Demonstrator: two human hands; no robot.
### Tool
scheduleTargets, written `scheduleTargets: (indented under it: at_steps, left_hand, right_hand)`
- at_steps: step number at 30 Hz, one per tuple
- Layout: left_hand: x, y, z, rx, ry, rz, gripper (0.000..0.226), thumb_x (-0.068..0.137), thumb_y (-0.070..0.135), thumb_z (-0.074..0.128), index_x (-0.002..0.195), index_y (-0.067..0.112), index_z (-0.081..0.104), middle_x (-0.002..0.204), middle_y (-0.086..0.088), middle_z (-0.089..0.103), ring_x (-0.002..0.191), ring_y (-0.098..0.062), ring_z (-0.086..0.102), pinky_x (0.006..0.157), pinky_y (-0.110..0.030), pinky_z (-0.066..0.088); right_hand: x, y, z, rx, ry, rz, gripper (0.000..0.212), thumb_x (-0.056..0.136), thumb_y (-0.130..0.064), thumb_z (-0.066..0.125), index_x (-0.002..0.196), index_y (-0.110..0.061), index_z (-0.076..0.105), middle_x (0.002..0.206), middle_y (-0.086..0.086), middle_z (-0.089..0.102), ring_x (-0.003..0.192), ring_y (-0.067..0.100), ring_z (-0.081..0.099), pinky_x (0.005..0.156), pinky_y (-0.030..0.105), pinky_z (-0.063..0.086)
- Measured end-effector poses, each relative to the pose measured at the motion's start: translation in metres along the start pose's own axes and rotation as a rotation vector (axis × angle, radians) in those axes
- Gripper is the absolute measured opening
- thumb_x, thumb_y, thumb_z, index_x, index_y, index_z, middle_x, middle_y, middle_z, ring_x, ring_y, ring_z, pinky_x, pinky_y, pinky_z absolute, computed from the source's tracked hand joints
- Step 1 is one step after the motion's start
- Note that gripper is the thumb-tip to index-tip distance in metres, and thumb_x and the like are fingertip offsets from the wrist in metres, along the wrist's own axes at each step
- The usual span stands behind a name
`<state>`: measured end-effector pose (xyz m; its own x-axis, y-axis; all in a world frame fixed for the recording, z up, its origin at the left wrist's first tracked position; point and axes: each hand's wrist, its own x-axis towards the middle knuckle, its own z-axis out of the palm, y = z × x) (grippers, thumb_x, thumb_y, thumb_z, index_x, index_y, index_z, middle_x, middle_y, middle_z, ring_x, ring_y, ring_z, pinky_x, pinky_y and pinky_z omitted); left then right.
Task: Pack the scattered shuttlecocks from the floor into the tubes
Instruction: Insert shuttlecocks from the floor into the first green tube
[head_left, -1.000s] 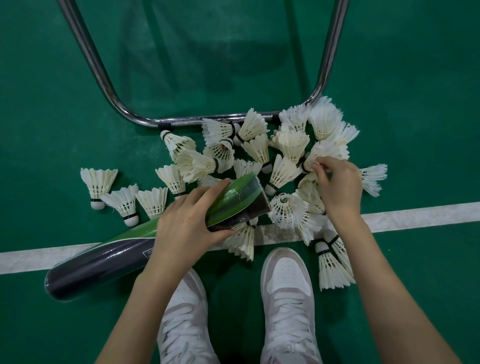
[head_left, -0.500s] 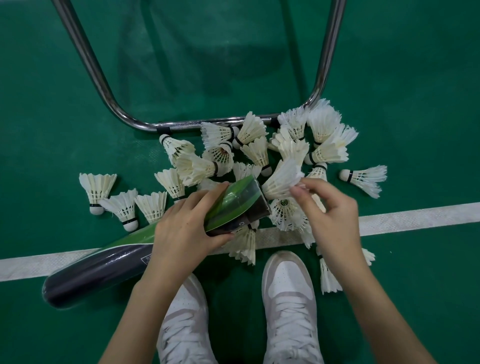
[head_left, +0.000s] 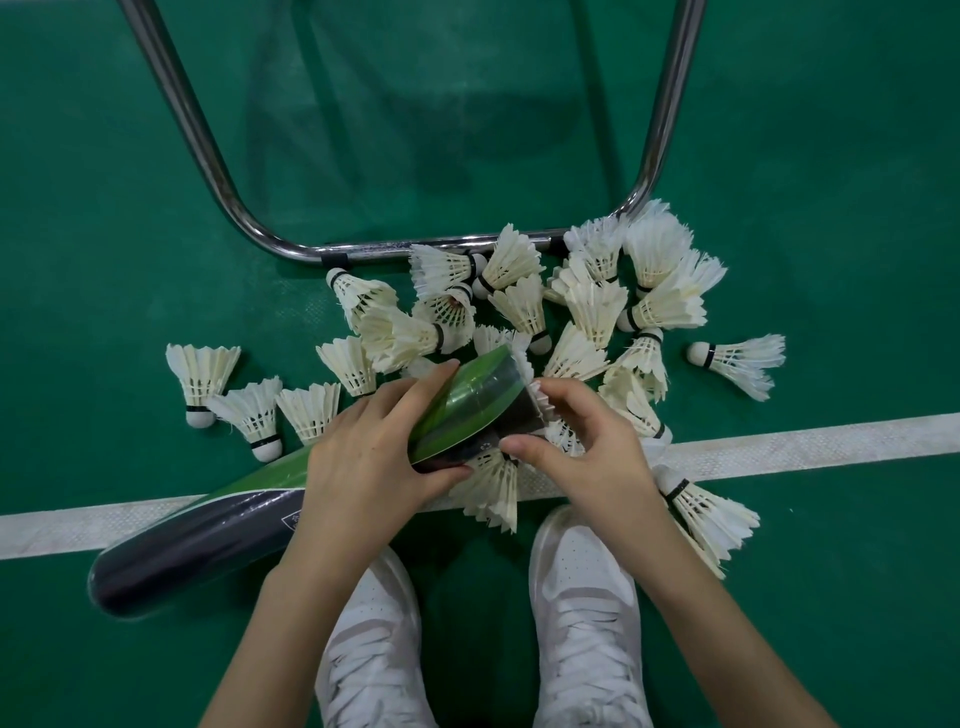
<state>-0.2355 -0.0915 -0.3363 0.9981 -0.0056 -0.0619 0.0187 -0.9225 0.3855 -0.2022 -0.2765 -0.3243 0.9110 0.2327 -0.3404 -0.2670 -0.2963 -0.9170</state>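
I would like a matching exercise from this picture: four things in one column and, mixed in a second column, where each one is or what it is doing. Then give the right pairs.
Things
1. left hand
2. right hand
3. lone shuttlecock
4. metal tube frame

Places or states
A. lies alone on the green floor, right of the pile, cork pointing left
B. wraps round the green and black tube near its open end
C. stands on the floor beyond the pile
D. pushes a shuttlecock into the tube's mouth

Pairs: 1-B, 2-D, 3-A, 4-C
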Motion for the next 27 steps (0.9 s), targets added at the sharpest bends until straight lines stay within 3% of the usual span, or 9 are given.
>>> scheduleTargets:
  at_steps: [2, 10, 15, 18, 27]
  left_hand:
    - [-0.0008, 0.0, 0.001, -0.003, -0.009, 0.002, 0.09, 0.057, 0.047, 0.079, 0.136, 0.032, 0.04, 0.111, 0.002, 0.062, 0.09, -0.025, 0.062, 0.063, -0.034, 0.047]
    - [-0.0019, 0.0001, 0.0042, -0.006, -0.051, -0.009, 0.091, 0.058, 0.05, 0.078, 0.137, 0.038, 0.035, 0.112, 0.005, 0.06, 0.094, -0.024, 0.06, 0.068, -0.036, 0.047]
    - [-0.0023, -0.0011, 0.0047, 0.0, -0.056, -0.01, 0.091, 0.058, 0.052, 0.078, 0.137, 0.039, 0.034, 0.114, 0.005, 0.06, 0.094, -0.025, 0.06, 0.069, -0.038, 0.048]
    - [-0.0023, -0.0014, 0.005, 0.0, -0.053, -0.007, 0.091, 0.058, 0.052, 0.077, 0.137, 0.039, 0.034, 0.113, 0.004, 0.06, 0.093, -0.025, 0.06, 0.068, -0.037, 0.048]
    - [-0.0034, 0.0002, 0.0052, -0.007, -0.037, -0.003, 0.088, 0.058, 0.052, 0.074, 0.137, 0.036, 0.037, 0.113, 0.004, 0.061, 0.092, -0.025, 0.061, 0.066, -0.036, 0.047]
  right_hand:
    - [-0.0002, 0.001, 0.0018, -0.022, 0.007, -0.014, 0.031, 0.075, -0.021, 0.075, 0.1, -0.028, 0.059, 0.099, -0.009, 0.062, 0.099, 0.006, 0.056, 0.09, 0.024, 0.044]
    - [0.0037, -0.0028, -0.0017, -0.033, 0.051, -0.036, 0.04, 0.072, -0.01, 0.076, 0.083, -0.041, 0.055, 0.077, -0.016, 0.058, 0.078, -0.013, 0.052, 0.071, 0.001, 0.038]
    - [0.0058, 0.0003, -0.0018, -0.026, 0.014, -0.026, 0.036, 0.072, -0.008, 0.075, 0.086, -0.037, 0.058, 0.08, -0.006, 0.065, 0.084, 0.004, 0.06, 0.082, 0.021, 0.048]
    - [0.0059, 0.0014, -0.0003, 0.009, -0.016, -0.009, 0.033, 0.075, -0.007, 0.072, 0.087, -0.035, 0.059, 0.083, -0.007, 0.069, 0.089, 0.005, 0.063, 0.086, 0.03, 0.051]
    - [-0.0006, 0.0062, 0.0003, -0.014, -0.083, -0.011, 0.02, 0.081, -0.014, 0.069, 0.092, -0.029, 0.062, 0.093, -0.012, 0.066, 0.098, 0.004, 0.058, 0.091, 0.026, 0.044]
